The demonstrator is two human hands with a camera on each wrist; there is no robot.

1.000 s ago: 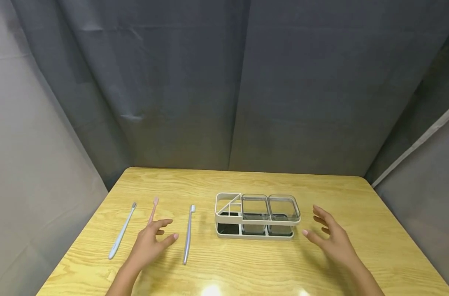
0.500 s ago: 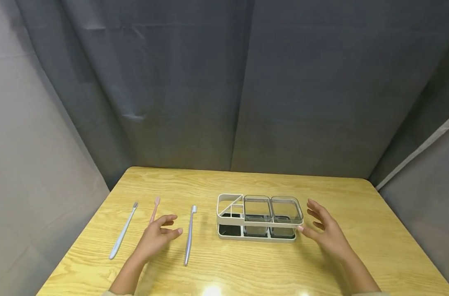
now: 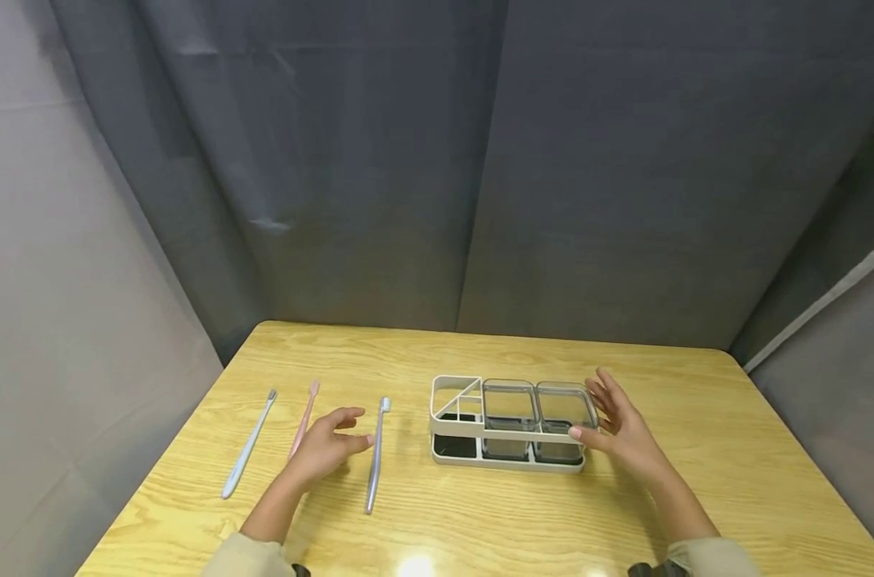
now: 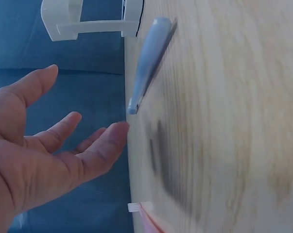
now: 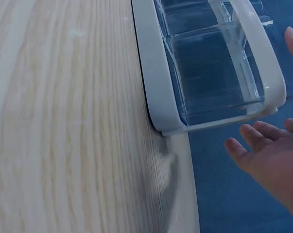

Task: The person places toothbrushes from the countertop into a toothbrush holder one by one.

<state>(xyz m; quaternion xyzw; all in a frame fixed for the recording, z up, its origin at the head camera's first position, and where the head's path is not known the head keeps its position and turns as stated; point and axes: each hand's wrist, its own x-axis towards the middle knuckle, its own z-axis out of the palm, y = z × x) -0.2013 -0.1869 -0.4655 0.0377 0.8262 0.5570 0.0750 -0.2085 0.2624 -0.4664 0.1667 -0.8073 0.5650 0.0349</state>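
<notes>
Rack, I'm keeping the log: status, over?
Right hand at right end of rack, no grip seen, nothing between. Left hand empty, near purple brush. Rack upright on table.

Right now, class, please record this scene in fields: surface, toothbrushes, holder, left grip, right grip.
Surface: yellowish wooden table
Toothbrushes: pale-blue plastic toothbrush, pink plastic toothbrush, purplish plastic toothbrush, lying apart
Holder: white rectangular two-tier plastic rack with two clear square cups
Left grip: hovers between pink and purplish toothbrushes, holding nothing
Right grip: at the rack's right end, holding nothing

The right hand (image 5: 276,164) (bare) hovers beside a rack (image 5: 264,54).
</notes>
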